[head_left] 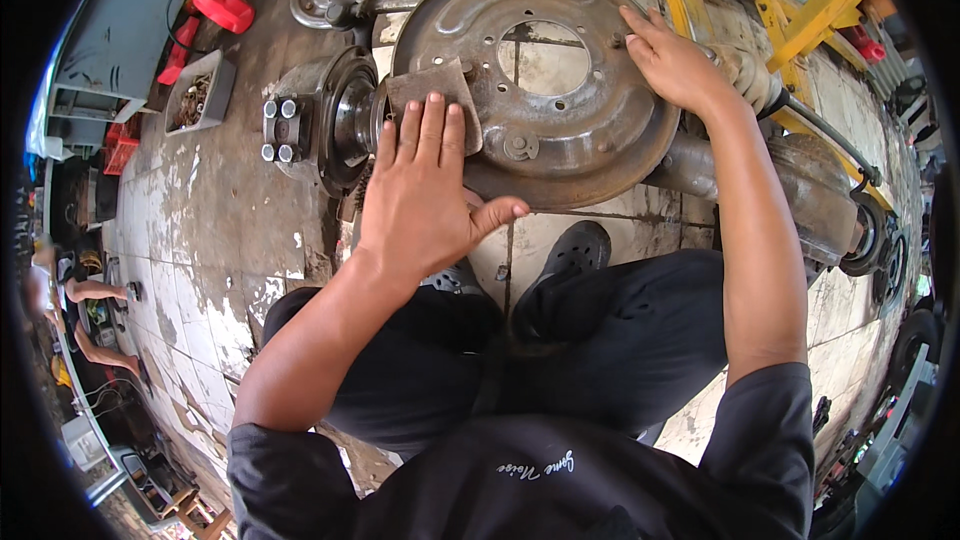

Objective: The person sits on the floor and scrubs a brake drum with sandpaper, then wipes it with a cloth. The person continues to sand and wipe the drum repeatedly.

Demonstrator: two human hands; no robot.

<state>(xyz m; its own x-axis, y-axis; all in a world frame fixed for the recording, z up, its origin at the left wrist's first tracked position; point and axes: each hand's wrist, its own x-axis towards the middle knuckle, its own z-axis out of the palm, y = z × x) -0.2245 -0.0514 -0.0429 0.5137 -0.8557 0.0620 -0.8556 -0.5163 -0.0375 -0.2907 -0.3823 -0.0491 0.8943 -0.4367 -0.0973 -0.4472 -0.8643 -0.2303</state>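
My left hand lies flat with its fingers stretched out and its thumb apart. Its fingertips press on a worn brown square that looks like sandpaper, at the left side of a large round metal backing plate. The plate is rusty brown, with a big centre hole and several smaller holes. My right hand rests on the plate's upper right edge, its visible fingers spread over the face and the rest hidden. Neither hand's fingers are closed round anything that I can see.
Left of the plate stands a hub assembly with a bolted yoke. A thick axle tube runs off to the right, beside a yellow stand. A grey bin and a red container are at the upper left.
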